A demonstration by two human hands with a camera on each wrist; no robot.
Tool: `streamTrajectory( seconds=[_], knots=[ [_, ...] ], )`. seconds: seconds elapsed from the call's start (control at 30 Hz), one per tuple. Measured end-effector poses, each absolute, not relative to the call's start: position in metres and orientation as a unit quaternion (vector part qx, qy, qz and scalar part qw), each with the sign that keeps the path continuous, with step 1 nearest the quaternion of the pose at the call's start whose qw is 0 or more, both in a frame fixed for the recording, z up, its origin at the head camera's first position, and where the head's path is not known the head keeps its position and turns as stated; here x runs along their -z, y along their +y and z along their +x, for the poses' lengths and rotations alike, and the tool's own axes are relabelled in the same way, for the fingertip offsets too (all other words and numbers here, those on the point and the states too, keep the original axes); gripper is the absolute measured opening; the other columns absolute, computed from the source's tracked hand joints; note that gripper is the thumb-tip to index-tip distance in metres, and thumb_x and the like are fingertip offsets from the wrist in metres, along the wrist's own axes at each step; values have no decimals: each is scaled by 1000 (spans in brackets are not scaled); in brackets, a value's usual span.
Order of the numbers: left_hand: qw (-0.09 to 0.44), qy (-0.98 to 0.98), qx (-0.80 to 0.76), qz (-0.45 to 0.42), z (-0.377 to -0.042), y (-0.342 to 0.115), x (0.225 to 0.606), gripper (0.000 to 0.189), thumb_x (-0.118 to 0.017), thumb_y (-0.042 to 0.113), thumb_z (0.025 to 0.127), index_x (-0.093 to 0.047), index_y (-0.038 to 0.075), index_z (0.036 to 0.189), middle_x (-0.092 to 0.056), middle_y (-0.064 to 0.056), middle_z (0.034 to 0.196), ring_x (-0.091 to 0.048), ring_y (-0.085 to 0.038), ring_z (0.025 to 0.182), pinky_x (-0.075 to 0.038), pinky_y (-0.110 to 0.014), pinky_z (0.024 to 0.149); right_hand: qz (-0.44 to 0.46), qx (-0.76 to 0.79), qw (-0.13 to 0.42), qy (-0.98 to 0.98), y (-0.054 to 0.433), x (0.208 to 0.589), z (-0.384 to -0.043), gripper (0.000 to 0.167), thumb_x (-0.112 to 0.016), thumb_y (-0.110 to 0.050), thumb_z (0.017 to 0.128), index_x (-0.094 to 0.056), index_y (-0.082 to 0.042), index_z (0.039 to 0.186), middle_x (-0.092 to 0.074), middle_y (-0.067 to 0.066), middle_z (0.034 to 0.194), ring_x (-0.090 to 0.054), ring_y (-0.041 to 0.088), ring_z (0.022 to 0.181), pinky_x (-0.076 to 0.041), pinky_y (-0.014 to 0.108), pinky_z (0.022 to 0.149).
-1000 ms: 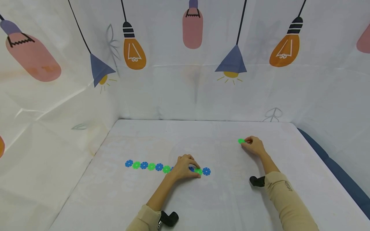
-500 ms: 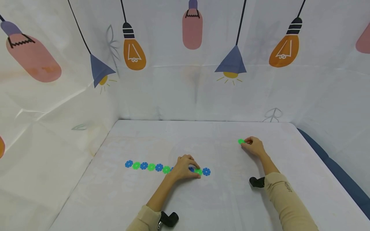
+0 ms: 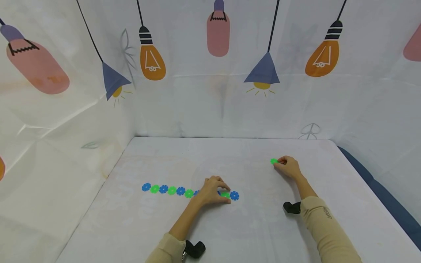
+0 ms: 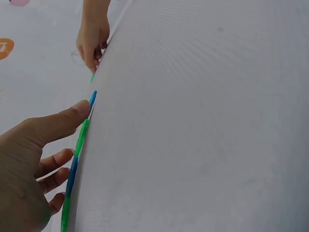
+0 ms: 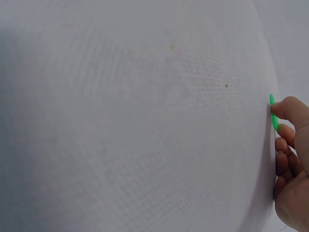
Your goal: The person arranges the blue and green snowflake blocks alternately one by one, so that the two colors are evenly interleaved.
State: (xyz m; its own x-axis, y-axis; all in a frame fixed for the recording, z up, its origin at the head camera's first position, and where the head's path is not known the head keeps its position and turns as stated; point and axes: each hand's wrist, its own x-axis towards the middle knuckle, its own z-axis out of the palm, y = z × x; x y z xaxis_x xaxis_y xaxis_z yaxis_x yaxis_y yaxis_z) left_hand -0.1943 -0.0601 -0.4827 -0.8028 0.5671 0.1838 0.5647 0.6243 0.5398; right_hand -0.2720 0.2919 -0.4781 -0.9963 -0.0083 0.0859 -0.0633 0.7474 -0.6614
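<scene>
A row of blue and green flower-shaped plastic discs [image 3: 172, 190], linked edge to edge, lies across the table left of centre. My left hand [image 3: 212, 190] is over its right part and hides some discs. Its thumb and forefinger stand apart on either side of a green disc [image 3: 225, 195], beside the blue end disc [image 3: 234, 195]. In the left wrist view, the thumb tip overlaps the blue end disc [image 4: 93, 98]. Farther back on the right, my right hand [image 3: 288, 167] pinches a single green disc [image 3: 273, 161] by its edge. The right wrist view shows this green disc [image 5: 273, 112] edge-on between thumb and finger.
A white cloth covers the table [image 3: 256, 226]. Behind it hangs a white backdrop [image 3: 197, 106] printed with lamps and bulbs. Black wrist mounts [image 3: 292, 207] stick out from both beige sleeves [image 3: 329, 226].
My left hand has shifted slightly right along the row, and its thumb and forefinger have spread a little. The right hand keeps its pinch on the green disc at the same spot.
</scene>
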Motion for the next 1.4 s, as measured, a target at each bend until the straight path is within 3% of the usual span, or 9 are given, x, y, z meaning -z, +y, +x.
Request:
streamTrajectory(
  seconds=[0.7, 1.1, 1.4],
  knots=[
    [-17, 903, -282, 323, -197, -43, 485, 29, -80, 40, 71, -75, 20, 91, -59, 2, 93, -50, -15, 96, -33, -35, 83, 30, -354, 57, -933, 290, 475, -272, 32, -64, -15, 86, -59, 13, 100, -59, 25, 93, -54, 35, 87, -42, 39, 74],
    [-8, 907, -282, 313, -196, -42, 486, 29, -79, 41, 72, -75, 20, 91, -59, 2, 95, -50, -15, 97, -33, -36, 85, 25, -381, 70, -922, 292, 475, -268, 31, -64, -15, 88, -60, 14, 101, -62, 24, 91, -57, 28, 81, -44, 29, 69],
    [-10, 906, -287, 312, -194, -43, 487, 29, -80, 40, 71, -75, 20, 90, -59, 2, 94, -50, -15, 96, -33, -36, 84, 83, -388, 58, -916, 265, 476, -250, 29, -68, -16, 85, -63, 10, 97, -63, 18, 90, -57, 26, 82, -45, 30, 71]
  ],
)
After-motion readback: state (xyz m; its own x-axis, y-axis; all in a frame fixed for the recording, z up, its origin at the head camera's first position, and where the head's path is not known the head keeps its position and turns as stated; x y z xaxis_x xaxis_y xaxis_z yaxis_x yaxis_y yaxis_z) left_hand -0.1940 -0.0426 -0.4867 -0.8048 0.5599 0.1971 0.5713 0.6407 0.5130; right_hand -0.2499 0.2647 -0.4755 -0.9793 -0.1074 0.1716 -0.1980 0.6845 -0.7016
